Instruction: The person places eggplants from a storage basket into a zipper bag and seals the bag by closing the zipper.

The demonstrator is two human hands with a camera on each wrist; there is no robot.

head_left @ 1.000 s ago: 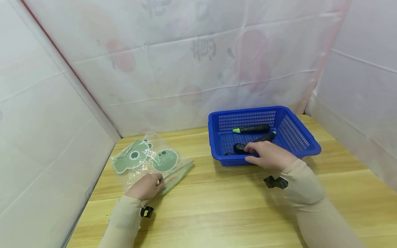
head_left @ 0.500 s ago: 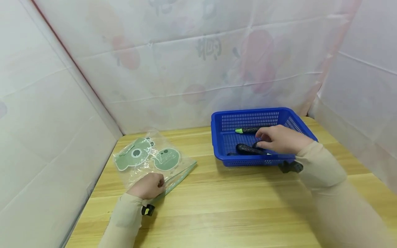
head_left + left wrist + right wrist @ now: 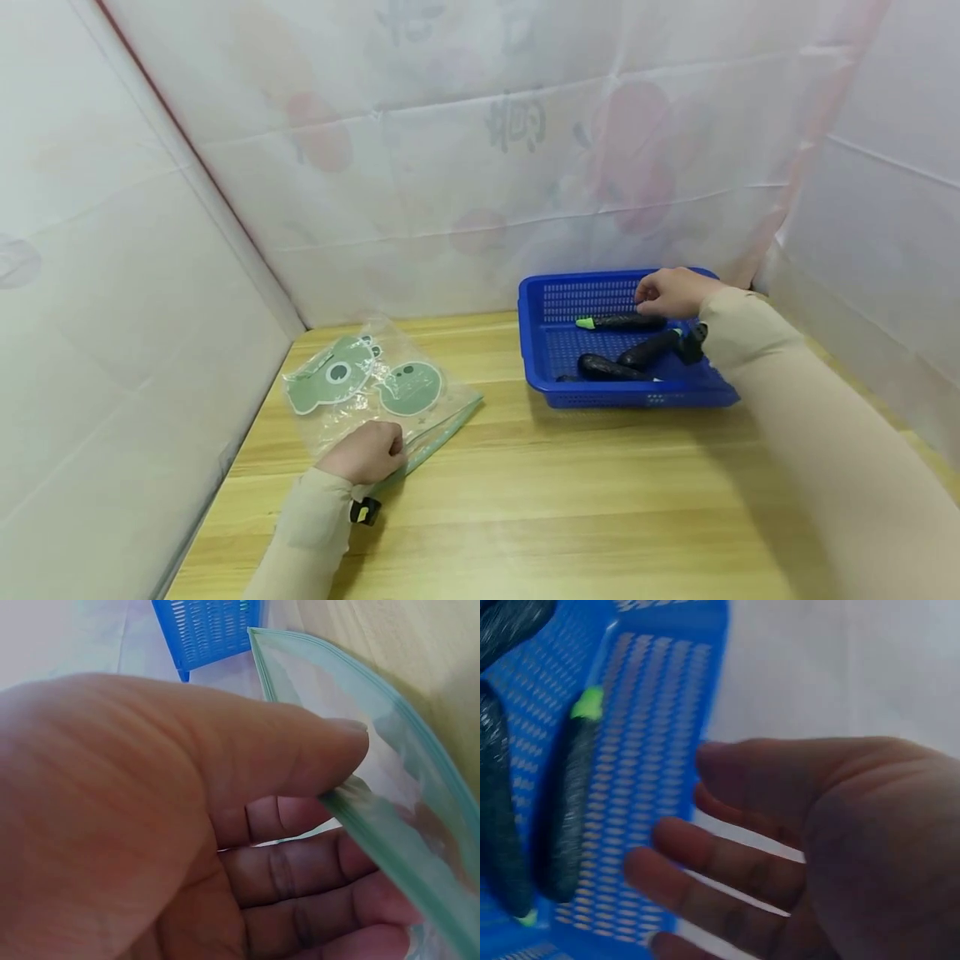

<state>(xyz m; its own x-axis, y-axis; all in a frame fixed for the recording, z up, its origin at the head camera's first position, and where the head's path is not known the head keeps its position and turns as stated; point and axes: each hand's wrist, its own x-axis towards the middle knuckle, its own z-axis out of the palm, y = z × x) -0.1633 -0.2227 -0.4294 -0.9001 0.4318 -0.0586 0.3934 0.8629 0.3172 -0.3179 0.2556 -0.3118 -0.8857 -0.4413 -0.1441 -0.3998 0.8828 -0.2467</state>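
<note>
Behind the work hangs a white sheet (image 3: 435, 183), printed with faint reddish shapes and characters. In front of it spreads the wood-grained tabletop (image 3: 540, 517). On the right part, near the sheet, stands a blue slotted basket (image 3: 529, 333). To the left, well apart from it, a clear plastic bag (image 3: 382, 392) with green prints lies flat, its two green mouth edges parted. The left hand (image 3: 366, 452) has its grip on one of those edges, pinched between thumb and fingers. The right hand (image 3: 677, 293) is at the basket's rear wall, its grip slack and around nothing; whether it touches the rim I cannot tell. Inside the basket lie three long dark vegetables (image 3: 622, 322), at least two with bright green ends.
</note>
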